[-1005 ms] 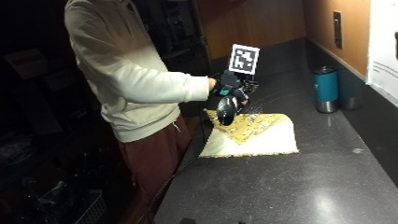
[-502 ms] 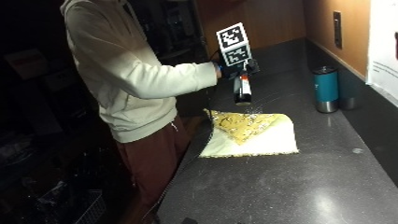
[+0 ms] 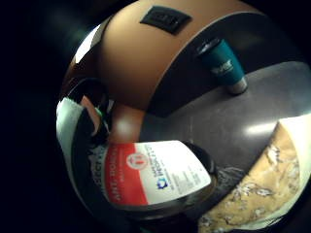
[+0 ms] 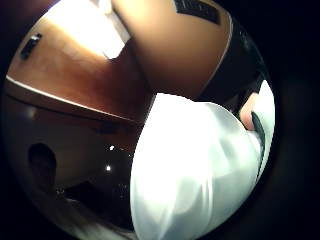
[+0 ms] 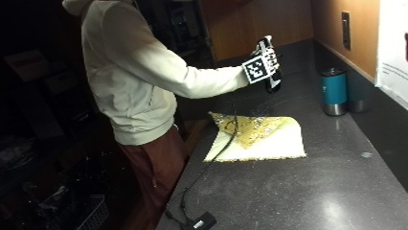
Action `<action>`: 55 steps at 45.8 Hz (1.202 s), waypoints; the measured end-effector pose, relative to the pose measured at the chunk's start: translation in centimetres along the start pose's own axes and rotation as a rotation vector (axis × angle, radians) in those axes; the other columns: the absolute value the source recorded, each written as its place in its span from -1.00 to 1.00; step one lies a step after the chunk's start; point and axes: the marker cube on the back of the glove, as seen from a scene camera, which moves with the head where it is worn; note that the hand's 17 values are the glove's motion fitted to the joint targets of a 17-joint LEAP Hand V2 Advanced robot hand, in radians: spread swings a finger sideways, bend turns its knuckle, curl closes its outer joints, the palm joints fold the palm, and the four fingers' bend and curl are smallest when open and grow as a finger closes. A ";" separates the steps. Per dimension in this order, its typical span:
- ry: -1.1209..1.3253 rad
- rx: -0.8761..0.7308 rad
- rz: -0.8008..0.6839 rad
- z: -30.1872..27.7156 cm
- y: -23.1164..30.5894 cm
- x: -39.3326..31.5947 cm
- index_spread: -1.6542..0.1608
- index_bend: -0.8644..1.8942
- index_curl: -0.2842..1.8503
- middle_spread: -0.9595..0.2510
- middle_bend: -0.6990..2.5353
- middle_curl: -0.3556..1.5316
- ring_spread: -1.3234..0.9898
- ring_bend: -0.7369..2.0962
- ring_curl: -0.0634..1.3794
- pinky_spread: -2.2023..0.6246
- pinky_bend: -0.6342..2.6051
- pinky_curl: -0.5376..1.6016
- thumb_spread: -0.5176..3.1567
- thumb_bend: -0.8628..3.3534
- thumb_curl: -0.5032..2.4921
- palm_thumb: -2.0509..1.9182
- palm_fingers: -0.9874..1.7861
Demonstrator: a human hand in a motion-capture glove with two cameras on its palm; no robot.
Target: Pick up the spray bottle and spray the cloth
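- Gloved right hand is raised over the dark countertop, fingers curled round the spray bottle, which hangs out below the palm.
- From the little-finger palm camera the bottle's red-and-white label lies right against the palm, so the grip looks secure.
- Yellow patterned cloth lies flat on the countertop, one corner folded over, below the hand and slightly toward the person.
- To spray well, I judge the nozzle should be turned down toward the cloth's middle and brought nearer before squeezing; where the nozzle points now cannot be told.
- Teal tumbler stands near the wall, well apart from the cloth, so mist should be kept away from it.
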 end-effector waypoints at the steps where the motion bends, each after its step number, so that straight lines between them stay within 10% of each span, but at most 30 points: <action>1: 0.000 0.036 0.003 0.9 -0.7 0.4 0.66 -0.08 -0.24 0.42 -0.23 -0.11 0.02 -0.09 -0.30 0.42 -0.38 -0.12 -0.61 -0.61 -0.13 0.51 0.69; 10: 0.097 -0.234 0.030 7.2 1.6 5.7 0.66 -0.09 -0.24 0.43 -0.23 -0.12 0.02 -0.10 -0.30 0.42 -0.37 -0.12 -0.60 -0.61 -0.13 0.51 0.68; 22: 0.104 0.003 0.068 12.0 -2.6 9.7 0.65 -0.11 -0.24 0.43 -0.25 -0.12 0.02 -0.11 -0.30 0.42 -0.37 -0.12 -0.57 -0.61 -0.13 0.50 0.66; 33: 0.135 -0.257 0.054 12.5 0.1 10.3 0.65 -0.13 -0.24 0.42 -0.27 -0.12 0.02 -0.12 -0.30 0.42 -0.37 -0.12 -0.54 -0.61 -0.13 0.50 0.64; 44: 0.200 -0.084 -0.035 9.0 -1.9 9.5 0.56 -0.35 -0.35 0.44 -0.43 -0.19 0.06 -0.17 -0.31 0.54 -0.32 -0.09 -0.32 -0.63 -0.22 0.40 0.03; 55: 0.193 -0.254 -0.069 5.0 1.9 6.1 0.52 -0.31 -0.45 0.47 -0.46 -0.23 0.09 -0.17 -0.38 0.62 -0.31 -0.13 -0.25 -0.61 -0.29 0.36 -0.05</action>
